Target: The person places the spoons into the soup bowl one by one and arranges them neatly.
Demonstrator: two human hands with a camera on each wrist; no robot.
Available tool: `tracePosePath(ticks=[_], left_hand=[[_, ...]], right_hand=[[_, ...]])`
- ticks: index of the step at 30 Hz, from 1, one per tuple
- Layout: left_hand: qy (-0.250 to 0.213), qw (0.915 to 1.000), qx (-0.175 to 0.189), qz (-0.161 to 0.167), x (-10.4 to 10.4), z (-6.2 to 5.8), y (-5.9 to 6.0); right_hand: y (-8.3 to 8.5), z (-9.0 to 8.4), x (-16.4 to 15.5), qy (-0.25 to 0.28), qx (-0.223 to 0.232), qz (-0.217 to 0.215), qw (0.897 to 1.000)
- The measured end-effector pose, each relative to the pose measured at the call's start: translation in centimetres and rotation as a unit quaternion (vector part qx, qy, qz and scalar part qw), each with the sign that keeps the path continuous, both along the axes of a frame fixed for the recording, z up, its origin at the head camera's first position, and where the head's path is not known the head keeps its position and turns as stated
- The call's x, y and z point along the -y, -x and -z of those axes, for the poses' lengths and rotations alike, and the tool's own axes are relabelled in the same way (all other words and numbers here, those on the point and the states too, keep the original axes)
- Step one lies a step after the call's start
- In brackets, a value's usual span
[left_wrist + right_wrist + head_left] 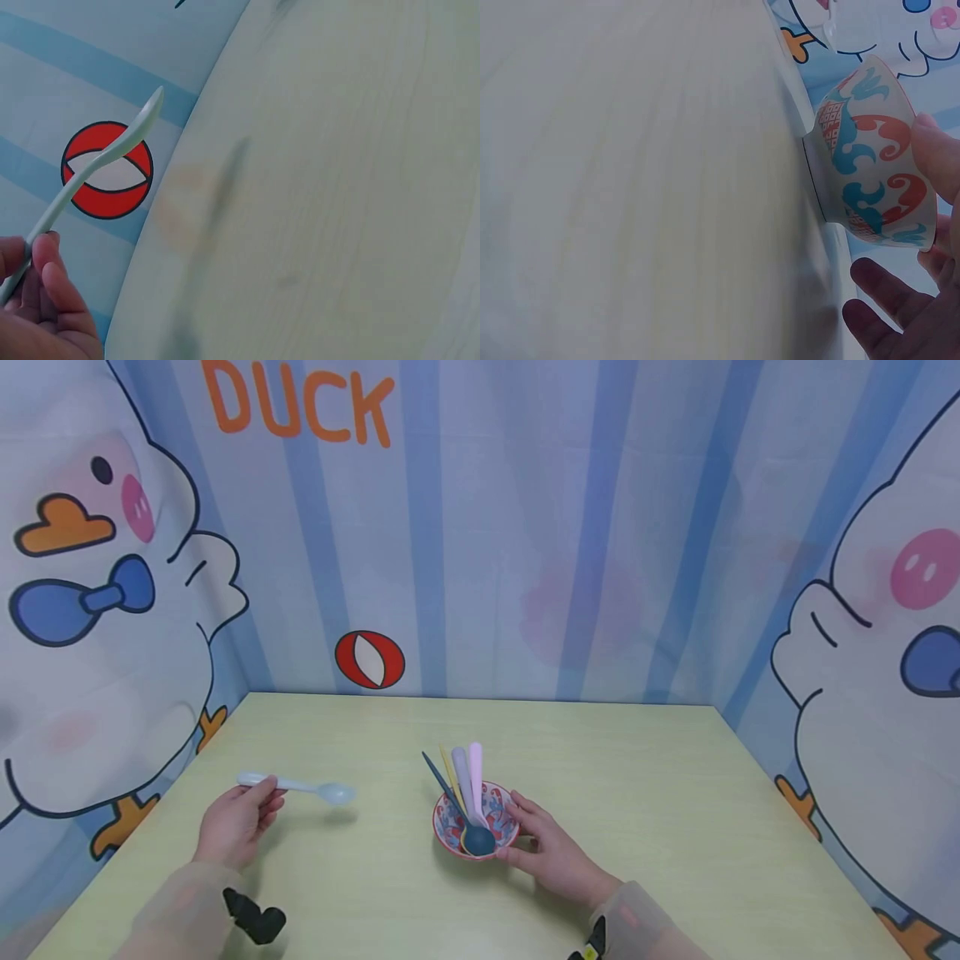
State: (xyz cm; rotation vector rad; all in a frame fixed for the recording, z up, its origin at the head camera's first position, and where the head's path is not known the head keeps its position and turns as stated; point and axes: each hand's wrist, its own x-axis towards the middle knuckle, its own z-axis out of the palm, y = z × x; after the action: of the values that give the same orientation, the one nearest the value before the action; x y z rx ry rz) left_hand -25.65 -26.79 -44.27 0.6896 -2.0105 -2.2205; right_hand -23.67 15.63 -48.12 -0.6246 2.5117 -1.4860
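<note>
My left hand [236, 822] pinches a pale blue spoon [335, 793] by its handle above the left of the table, bowl end pointing right. In the left wrist view, thumb and fingers close on the spoon [124, 142], well apart from its shadow. My right hand [557, 857] grips the right side of a small red-and-blue patterned bowl [498, 802], thumb and fingers spread along its rim. Inside lean a dark blue spoon [477, 841], a lavender spoon [461, 772], a pink spoon [476, 760] and a yellow handle [449, 768]. Its lower end is hidden.
The pale yellow table [637, 768] stretches around both hands. Behind it hangs a blue striped curtain [510, 527] with duck drawings and a red ball print [370, 660]. Similar printed cloth flanks both sides.
</note>
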Motion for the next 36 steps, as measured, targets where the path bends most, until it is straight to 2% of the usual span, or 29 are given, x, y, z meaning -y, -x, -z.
tracePosePath(ticks=[4,10,15,36], left_hand=[[0.002,0.9999,-0.006,0.013,-1.1,-0.8,0.1],[0.011,0.9997,-0.015,0.015,-2.6,-1.8,0.1],[0.021,0.9995,-0.015,0.019,-3.5,-2.3,0.2],[0.006,0.9975,-0.033,0.063,-7.9,-4.4,0.9]], right_hand=[[0.0,-0.1,0.0,0.005,0.004,-0.001,1.0],[0.0,0.0,0.0,0.0,0.003,-0.002,1.0],[0.1,0.0,0.0,-0.003,-0.001,-0.001,1.0],[-0.1,-0.3,0.0,-0.016,0.0,0.004,1.0]])
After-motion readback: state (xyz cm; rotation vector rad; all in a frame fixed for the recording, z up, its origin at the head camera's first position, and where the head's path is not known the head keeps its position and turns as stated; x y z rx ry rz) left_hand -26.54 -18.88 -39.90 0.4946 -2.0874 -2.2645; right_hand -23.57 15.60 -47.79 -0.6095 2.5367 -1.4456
